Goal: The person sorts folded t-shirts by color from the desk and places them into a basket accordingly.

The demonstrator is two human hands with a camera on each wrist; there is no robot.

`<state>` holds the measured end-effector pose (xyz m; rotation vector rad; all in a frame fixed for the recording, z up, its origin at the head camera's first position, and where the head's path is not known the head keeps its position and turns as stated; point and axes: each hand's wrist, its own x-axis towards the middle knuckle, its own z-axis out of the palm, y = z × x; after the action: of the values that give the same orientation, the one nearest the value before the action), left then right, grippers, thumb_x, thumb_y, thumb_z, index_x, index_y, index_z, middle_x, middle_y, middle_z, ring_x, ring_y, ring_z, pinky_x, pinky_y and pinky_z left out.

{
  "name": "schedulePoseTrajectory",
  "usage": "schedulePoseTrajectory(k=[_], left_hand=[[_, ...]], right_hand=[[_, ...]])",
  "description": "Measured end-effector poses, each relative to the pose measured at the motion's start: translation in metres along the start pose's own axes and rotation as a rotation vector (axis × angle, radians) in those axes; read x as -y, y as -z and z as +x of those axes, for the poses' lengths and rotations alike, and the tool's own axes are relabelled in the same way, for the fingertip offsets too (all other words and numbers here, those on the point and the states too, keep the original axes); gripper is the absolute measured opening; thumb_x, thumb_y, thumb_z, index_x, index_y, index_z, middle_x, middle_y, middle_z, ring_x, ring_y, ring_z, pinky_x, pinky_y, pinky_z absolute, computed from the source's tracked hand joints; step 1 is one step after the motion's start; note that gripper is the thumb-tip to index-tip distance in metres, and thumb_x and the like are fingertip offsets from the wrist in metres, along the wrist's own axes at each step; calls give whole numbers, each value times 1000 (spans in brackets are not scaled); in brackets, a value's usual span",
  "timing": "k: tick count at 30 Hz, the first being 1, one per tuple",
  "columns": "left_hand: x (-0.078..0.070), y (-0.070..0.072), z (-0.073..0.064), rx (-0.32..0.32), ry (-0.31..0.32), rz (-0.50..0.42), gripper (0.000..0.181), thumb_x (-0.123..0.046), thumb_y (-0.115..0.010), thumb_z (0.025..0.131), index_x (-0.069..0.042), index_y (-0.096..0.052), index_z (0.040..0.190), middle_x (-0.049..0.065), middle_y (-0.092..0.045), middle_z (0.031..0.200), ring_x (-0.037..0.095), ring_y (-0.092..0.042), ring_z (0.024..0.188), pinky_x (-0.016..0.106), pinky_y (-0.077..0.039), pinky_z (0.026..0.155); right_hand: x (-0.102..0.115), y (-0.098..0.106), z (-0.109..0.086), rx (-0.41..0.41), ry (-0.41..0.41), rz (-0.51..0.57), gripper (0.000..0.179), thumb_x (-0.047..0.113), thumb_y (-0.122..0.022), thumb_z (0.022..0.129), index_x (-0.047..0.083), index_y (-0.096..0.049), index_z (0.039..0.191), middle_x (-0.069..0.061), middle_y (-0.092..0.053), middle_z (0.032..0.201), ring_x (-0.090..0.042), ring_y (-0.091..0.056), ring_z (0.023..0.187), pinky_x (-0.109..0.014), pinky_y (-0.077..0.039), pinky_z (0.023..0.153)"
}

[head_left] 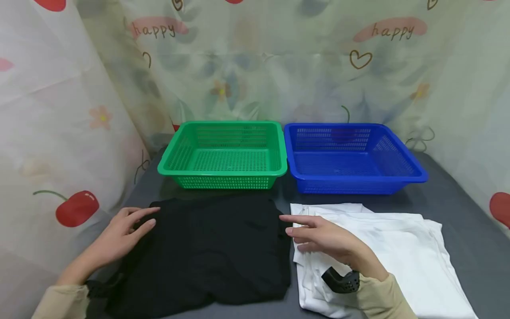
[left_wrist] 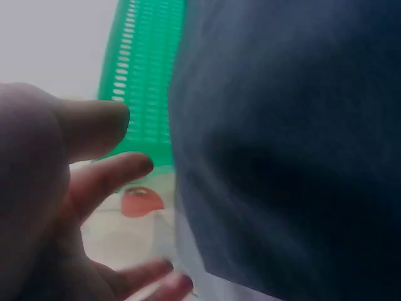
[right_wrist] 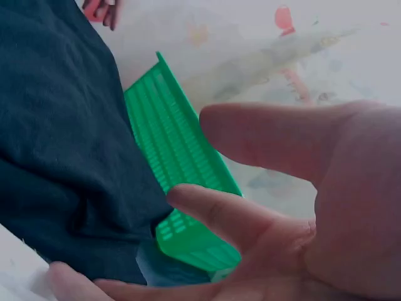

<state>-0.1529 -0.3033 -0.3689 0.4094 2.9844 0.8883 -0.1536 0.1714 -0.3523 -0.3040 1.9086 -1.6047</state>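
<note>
A black folded cloth (head_left: 215, 252), probably a garment, lies on the table in front of the green basket. My left hand (head_left: 123, 235) is at its upper left corner with fingers extended and spread, holding nothing. At the cloth's right edge is my right hand (head_left: 322, 237), fingers pointing left and thumb apart from them, also with nothing gripped. Beneath and beside the right hand lies a stack of white folded cloth (head_left: 402, 257). Both wrist views show the dark cloth (right_wrist: 56, 138) beside loosely spread fingers; exact contact cannot be told.
A green plastic basket (head_left: 223, 173) stands behind the black cloth, with a blue basket (head_left: 362, 179) to its right. Nothing lies inside either. The grey table (head_left: 434, 190) is bounded at the back and sides by a patterned curtain (head_left: 259, 79).
</note>
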Motion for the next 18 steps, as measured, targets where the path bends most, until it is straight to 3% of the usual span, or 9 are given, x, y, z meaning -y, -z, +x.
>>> schedulePoseTrajectory(k=[4, 6, 8, 10, 12, 15, 18], left_hand=[[15, 0, -2, 66, 35, -10, 54, -37, -53, 102, -5, -47, 145, 33, -39, 139, 52, -30, 127, 70, -27, 93], [20, 0, -2, 116, 54, -49, 57, -38, -52, 103, -3, -43, 147, 31, -42, 140, 50, -38, 127, 66, -33, 96], [23, 1, -2, 160, 110, -100, 61, -40, -51, 103, -1, -39, 149, 29, -45, 139, 46, -47, 122, 60, -43, 92], [27, 3, -1, 198, 177, -169, 64, -41, -50, 103, 1, -35, 150, 26, -54, 128, 41, -56, 109, 52, -49, 85], [29, 6, -1, 232, 274, -253, 67, -43, -50, 103, -1, -32, 152, 23, -55, 117, 35, -56, 100, 45, -50, 78], [33, 9, 0, 282, 348, -394, 66, -44, -51, 102, -4, -34, 152, 22, -51, 123, 33, -51, 105, 42, -49, 79], [35, 8, 1, 301, 362, -559, 63, -44, -54, 101, -9, -39, 151, 21, -36, 147, 34, -44, 124, 47, -47, 91]], right_hand=[[-3, 3, 2, 24, 15, 20, 62, 30, -63, 98, 11, -40, 152, -23, -26, 155, -44, -36, 134, -48, -40, 103], [-4, 3, 6, 45, 19, 32, 61, 30, -63, 98, 12, -41, 151, -21, -26, 156, -43, -35, 136, -49, -39, 104], [-5, 1, 11, 48, 15, 64, 60, 30, -64, 97, 13, -43, 151, -19, -27, 156, -41, -35, 136, -49, -38, 105], [-8, -3, 16, 35, 6, 107, 58, 28, -65, 97, 12, -45, 149, -18, -29, 155, -39, -37, 135, -49, -38, 104], [-10, -8, 20, 10, -8, 168, 56, 27, -65, 96, 12, -47, 148, -19, -36, 150, -38, -41, 130, -49, -39, 103], [-13, -13, 25, -16, -29, 275, 54, 24, -65, 96, 11, -49, 146, -19, -40, 140, -36, -44, 123, -48, -41, 101], [-14, -16, 29, -43, -43, 424, 53, 19, -63, 97, 9, -48, 146, -19, -39, 132, -32, -46, 115, -45, -41, 98]])
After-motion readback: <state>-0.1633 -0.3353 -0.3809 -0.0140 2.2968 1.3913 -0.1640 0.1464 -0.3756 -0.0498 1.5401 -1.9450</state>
